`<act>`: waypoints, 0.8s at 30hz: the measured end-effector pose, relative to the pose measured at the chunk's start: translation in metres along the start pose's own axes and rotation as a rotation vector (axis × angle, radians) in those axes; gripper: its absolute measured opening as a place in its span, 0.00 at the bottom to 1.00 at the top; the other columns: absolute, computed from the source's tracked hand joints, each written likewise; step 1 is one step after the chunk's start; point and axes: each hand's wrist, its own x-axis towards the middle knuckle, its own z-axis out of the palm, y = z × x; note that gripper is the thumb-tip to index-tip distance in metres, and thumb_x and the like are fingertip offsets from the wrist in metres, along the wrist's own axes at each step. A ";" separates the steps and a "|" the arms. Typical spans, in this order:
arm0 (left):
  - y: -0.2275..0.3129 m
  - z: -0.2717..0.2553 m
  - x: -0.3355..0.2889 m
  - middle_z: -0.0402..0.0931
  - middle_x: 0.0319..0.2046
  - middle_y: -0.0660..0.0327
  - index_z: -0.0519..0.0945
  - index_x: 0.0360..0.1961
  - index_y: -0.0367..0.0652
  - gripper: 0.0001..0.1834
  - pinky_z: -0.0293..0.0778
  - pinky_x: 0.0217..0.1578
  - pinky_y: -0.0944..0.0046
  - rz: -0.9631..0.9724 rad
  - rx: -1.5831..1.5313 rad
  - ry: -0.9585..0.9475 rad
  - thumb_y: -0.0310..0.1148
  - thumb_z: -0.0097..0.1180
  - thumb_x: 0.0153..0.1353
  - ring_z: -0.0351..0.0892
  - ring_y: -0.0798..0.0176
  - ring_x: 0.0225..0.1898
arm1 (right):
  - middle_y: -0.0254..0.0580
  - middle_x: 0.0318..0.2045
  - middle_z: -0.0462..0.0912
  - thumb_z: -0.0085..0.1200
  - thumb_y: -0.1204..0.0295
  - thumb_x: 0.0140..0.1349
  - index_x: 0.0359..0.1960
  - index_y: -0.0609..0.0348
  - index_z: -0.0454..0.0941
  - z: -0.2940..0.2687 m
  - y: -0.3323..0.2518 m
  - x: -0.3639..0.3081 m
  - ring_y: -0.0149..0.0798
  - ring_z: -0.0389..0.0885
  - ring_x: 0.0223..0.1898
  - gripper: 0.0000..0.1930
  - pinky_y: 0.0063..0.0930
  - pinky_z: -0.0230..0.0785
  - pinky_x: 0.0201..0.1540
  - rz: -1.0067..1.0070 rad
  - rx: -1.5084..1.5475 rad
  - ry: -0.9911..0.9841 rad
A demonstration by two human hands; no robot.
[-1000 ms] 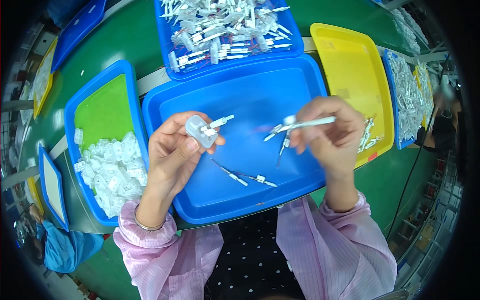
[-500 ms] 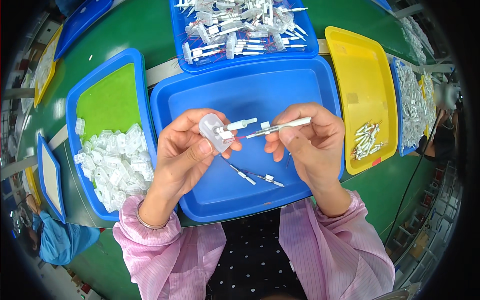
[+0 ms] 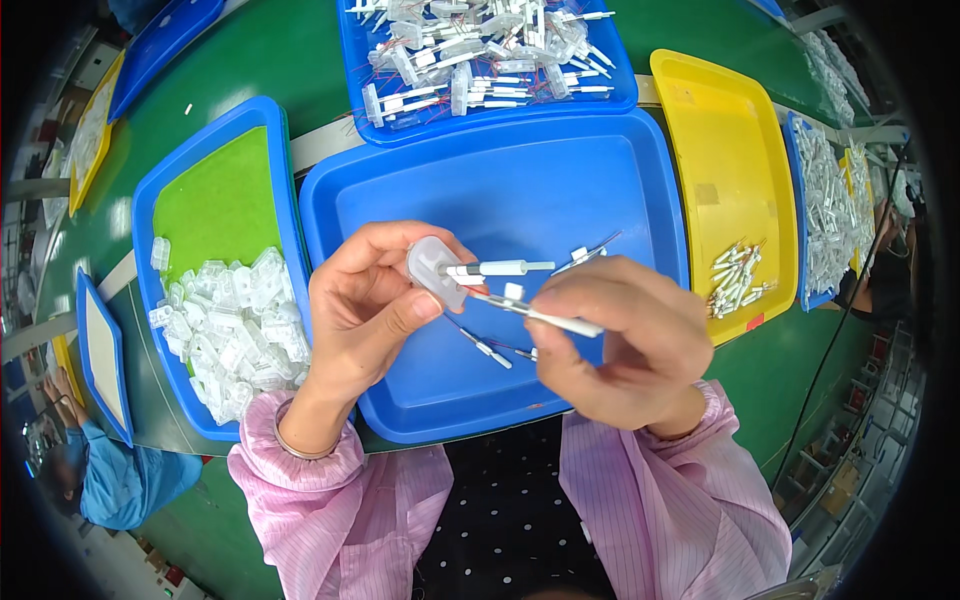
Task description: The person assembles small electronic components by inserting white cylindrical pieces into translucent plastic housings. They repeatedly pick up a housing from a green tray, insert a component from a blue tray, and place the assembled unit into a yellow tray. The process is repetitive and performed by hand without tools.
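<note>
My left hand (image 3: 350, 300) pinches a clear plastic housing (image 3: 428, 260) by its edges, over the blue tray (image 3: 450, 205). A white rod (image 3: 508, 268) sticks out of the housing toward the right, level. In my right hand (image 3: 635, 340), thumb and fingers grip a second, slim white rod part (image 3: 572, 324) with a metal section and a small white tab. Its left end lies close to the housing, joined by thin red wires; whether it enters the housing I cannot tell. Several slim wired parts (image 3: 487, 350) lie in the tray below, partly behind my right hand.
Beyond stands a blue tray (image 3: 628, 95) heaped with housings and wired rods. Left is a blue-rimmed tray (image 3: 215, 195) with clear housings (image 3: 235, 330); right, a yellow tray (image 3: 725, 150) with small wired parts (image 3: 735, 280). A person in blue (image 3: 135, 480) sits at far left.
My right hand has moved down and a little right, tilting its rod part downward at the right. The housing has turned slightly, so its own rod now points level.
</note>
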 end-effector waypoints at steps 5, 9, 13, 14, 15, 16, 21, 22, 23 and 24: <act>-0.003 0.003 -0.003 0.74 0.39 0.48 0.68 0.46 0.31 0.19 0.74 0.38 0.65 0.013 0.046 0.036 0.20 0.55 0.52 0.76 0.61 0.39 | 0.44 0.24 0.78 0.57 0.85 0.44 0.29 0.67 0.77 0.012 0.004 0.000 0.30 0.78 0.23 0.08 0.18 0.68 0.23 0.167 0.127 -0.008; -0.005 0.002 -0.002 0.75 0.38 0.50 0.69 0.44 0.32 0.18 0.75 0.38 0.65 -0.037 -0.103 0.055 0.20 0.56 0.52 0.77 0.63 0.38 | 0.44 0.27 0.78 0.54 0.87 0.50 0.32 0.69 0.76 0.024 0.009 -0.005 0.31 0.79 0.28 0.07 0.19 0.71 0.25 0.470 0.568 0.083; -0.009 -0.005 -0.005 0.75 0.37 0.52 0.69 0.42 0.32 0.15 0.75 0.38 0.65 -0.047 -0.155 0.050 0.21 0.57 0.52 0.77 0.64 0.35 | 0.45 0.29 0.78 0.53 0.87 0.51 0.33 0.69 0.76 0.034 0.013 -0.008 0.32 0.79 0.29 0.08 0.20 0.73 0.26 0.532 0.651 0.103; -0.009 -0.004 -0.005 0.75 0.37 0.52 0.69 0.41 0.32 0.15 0.74 0.38 0.65 -0.031 -0.107 0.057 0.20 0.56 0.52 0.77 0.65 0.35 | 0.46 0.29 0.79 0.53 0.87 0.50 0.33 0.69 0.76 0.037 0.012 -0.009 0.32 0.79 0.29 0.08 0.20 0.73 0.27 0.490 0.586 0.114; -0.008 -0.003 -0.004 0.75 0.37 0.52 0.69 0.41 0.32 0.15 0.74 0.38 0.65 -0.015 -0.057 0.066 0.20 0.56 0.52 0.76 0.65 0.36 | 0.46 0.29 0.79 0.54 0.87 0.50 0.33 0.69 0.76 0.038 0.013 -0.010 0.31 0.79 0.29 0.08 0.20 0.73 0.27 0.449 0.524 0.123; -0.008 -0.002 -0.004 0.74 0.37 0.52 0.69 0.41 0.32 0.15 0.74 0.38 0.65 0.001 -0.008 0.075 0.20 0.56 0.52 0.76 0.65 0.36 | 0.46 0.28 0.79 0.54 0.87 0.49 0.33 0.68 0.76 0.039 0.015 -0.012 0.31 0.79 0.29 0.08 0.19 0.72 0.27 0.397 0.456 0.121; -0.010 -0.001 -0.006 0.73 0.36 0.53 0.69 0.41 0.31 0.15 0.72 0.41 0.66 0.150 0.224 0.069 0.17 0.56 0.51 0.75 0.65 0.38 | 0.45 0.26 0.79 0.57 0.86 0.47 0.31 0.66 0.77 0.044 0.021 -0.017 0.30 0.79 0.27 0.09 0.18 0.70 0.26 0.212 0.227 0.147; -0.011 -0.001 -0.006 0.73 0.36 0.53 0.69 0.41 0.31 0.16 0.72 0.41 0.66 0.154 0.204 0.077 0.16 0.56 0.51 0.74 0.65 0.39 | 0.45 0.26 0.79 0.57 0.86 0.47 0.31 0.66 0.77 0.045 0.021 -0.018 0.30 0.78 0.27 0.08 0.18 0.70 0.26 0.222 0.238 0.165; -0.012 0.000 -0.006 0.73 0.36 0.53 0.69 0.41 0.31 0.16 0.72 0.41 0.66 0.124 0.148 0.076 0.16 0.55 0.51 0.74 0.65 0.39 | 0.45 0.26 0.79 0.57 0.86 0.47 0.31 0.67 0.77 0.047 0.021 -0.019 0.30 0.78 0.26 0.08 0.18 0.70 0.26 0.232 0.251 0.181; -0.010 0.000 -0.006 0.73 0.36 0.54 0.69 0.41 0.31 0.16 0.72 0.41 0.66 0.101 0.099 0.081 0.16 0.55 0.51 0.74 0.65 0.39 | 0.45 0.26 0.79 0.57 0.87 0.47 0.30 0.67 0.77 0.049 0.020 -0.018 0.30 0.78 0.26 0.08 0.18 0.70 0.26 0.236 0.272 0.192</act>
